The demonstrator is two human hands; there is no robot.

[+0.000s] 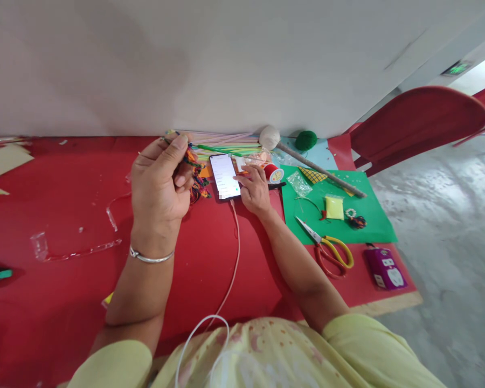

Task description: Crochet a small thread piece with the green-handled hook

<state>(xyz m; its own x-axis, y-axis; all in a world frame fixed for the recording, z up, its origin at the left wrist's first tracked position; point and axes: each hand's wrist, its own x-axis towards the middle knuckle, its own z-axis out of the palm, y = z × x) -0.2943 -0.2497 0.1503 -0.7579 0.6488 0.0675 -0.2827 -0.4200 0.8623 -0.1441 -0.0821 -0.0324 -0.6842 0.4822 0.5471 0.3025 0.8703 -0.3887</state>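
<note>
Raised above the table, my left hand (160, 175) pinches a piece of multicoloured knotted yarn (194, 167) between thumb and fingers; its strands hang down behind the hand. Beside that hand a thin green stick, perhaps a crochet hook (214, 148), points to the right; whether the hand holds it I cannot tell. A smartphone (224, 177) with a lit white screen lies on the table, a pink cable plugged into its lower end. My right hand (255, 189) is at the phone's right edge, a finger reaching onto the screen and nothing in its grip.
Scissors (325, 245) lie partly on a green sheet (374, 215) with a yellow packet (334, 207) and a small tassel (356, 221). A red thread spool (273, 173), a grey stick (321, 170) and yarn balls (306, 140) sit farther back. A purple box (385, 268) is near the right edge.
</note>
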